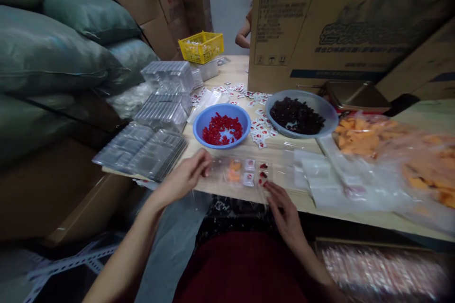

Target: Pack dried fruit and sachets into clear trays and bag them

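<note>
A clear plastic tray (pixel 222 174) lies at the table's front edge. Orange pieces (pixel 234 170) fill one of its compartments, two small white printed packets (pixel 249 179) another. Red and dark dried pieces (pixel 263 174) are in the right-hand compartment. My left hand (pixel 194 170) is by the tray's left end with its fingers curled closed; what they hold, if anything, is hidden. At the right end, my right hand (pixel 284 206) has its fingers stretched over the compartment and its thumb apart. Behind the tray stand a blue bowl (pixel 199 132) of red pieces and a bluish bowl (pixel 332 125) of dark dried fruit.
Stacked clear trays (pixel 142 149) stand on the left, before a yellow basket (pixel 201 49). Loose packets (pixel 262 128) lie between the bowls. Bags of orange slices (pixel 377 139), a scale (pixel 350 94) and a large carton (pixel 305 23) take up the right. Another person's arm (pixel 243 33) shows behind.
</note>
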{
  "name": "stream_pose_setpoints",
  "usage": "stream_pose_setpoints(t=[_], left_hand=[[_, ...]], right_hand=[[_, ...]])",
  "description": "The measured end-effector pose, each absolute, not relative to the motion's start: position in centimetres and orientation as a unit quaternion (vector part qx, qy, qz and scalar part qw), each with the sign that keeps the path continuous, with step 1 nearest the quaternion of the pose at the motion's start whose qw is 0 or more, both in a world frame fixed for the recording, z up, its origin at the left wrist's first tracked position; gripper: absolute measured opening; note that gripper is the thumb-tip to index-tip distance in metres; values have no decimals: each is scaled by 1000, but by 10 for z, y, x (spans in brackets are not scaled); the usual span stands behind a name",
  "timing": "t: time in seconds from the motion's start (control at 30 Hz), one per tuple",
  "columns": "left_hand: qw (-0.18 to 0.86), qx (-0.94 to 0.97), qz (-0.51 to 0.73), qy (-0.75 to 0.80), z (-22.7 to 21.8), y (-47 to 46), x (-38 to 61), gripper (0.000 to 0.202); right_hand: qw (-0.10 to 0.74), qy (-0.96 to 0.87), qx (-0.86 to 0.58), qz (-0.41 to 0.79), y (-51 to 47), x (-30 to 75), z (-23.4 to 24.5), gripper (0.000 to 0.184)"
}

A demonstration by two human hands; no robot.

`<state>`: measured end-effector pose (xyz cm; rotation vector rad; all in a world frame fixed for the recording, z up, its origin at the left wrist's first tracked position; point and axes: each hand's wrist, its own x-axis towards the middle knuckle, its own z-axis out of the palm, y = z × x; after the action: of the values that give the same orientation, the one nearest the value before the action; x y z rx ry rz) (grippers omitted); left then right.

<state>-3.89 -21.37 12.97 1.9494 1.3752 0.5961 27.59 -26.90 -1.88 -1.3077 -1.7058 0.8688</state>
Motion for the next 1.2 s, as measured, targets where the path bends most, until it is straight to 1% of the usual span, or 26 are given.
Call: stream_pose_setpoints(t=[0.03, 0.1, 0.17, 0.2, 0.3, 0.37, 0.43, 0.5, 0.67, 0.73, 0.83, 0.9, 0.97, 1.03, 1.13, 1.2], left_hand=[[345, 764, 200, 508, 117, -205, -25, 22], [326, 789, 152, 498, 89, -185, 2, 19], [272, 804, 110, 518, 63, -166, 25, 14], [239, 809, 97, 528, 51, -158, 34, 13], [154, 822, 109, 538, 23, -146, 45, 17], [125, 825, 146, 532, 8, -149, 42, 25], [115, 823, 175, 528, -4, -158, 33, 38], [105, 811, 191, 543, -16, -170, 25, 45], [75, 728, 224, 643, -40, -190, 20, 47], [74, 679, 246, 688, -47, -192, 21, 47], [95, 629, 273, 722, -53, -188, 20, 42], [123, 619, 279, 723, -54, -183, 19, 34], [159, 624, 294, 706, -53, -179, 17, 25], [202, 625, 330, 678, -52, -178, 17, 20], [301, 577, 401, 645, -51, -182, 21, 22], [410, 496, 450, 620, -50, -186, 25, 28]], right_hand=[[426, -619, -524, 402, -268, 277, -9, 39], [457, -529, -507, 505, -259, 277, 6, 43], [470, -485, -477, 562, -243, 274, 9, 52], [480, -474, -474, 567, -234, 271, 6, 57], [525, -446, -516, 509, -213, 262, -15, 57], [541, -437, -561, 449, -206, 259, -33, 57], [526, -450, -597, 405, -205, 258, -49, 63], [504, -483, -617, 363, -207, 259, -59, 65], [449, -611, -611, 230, -203, 262, -67, 52], [424, -642, -603, 213, -198, 264, -68, 51], [396, -654, -601, 234, -191, 267, -70, 52], [395, -637, -607, 265, -187, 269, -72, 53], [412, -593, -619, 310, -184, 271, -72, 58], [443, -527, -613, 388, -184, 272, -70, 66], [496, -426, -564, 504, -185, 273, -64, 77], [523, -374, -534, 549, -187, 275, -60, 79]])
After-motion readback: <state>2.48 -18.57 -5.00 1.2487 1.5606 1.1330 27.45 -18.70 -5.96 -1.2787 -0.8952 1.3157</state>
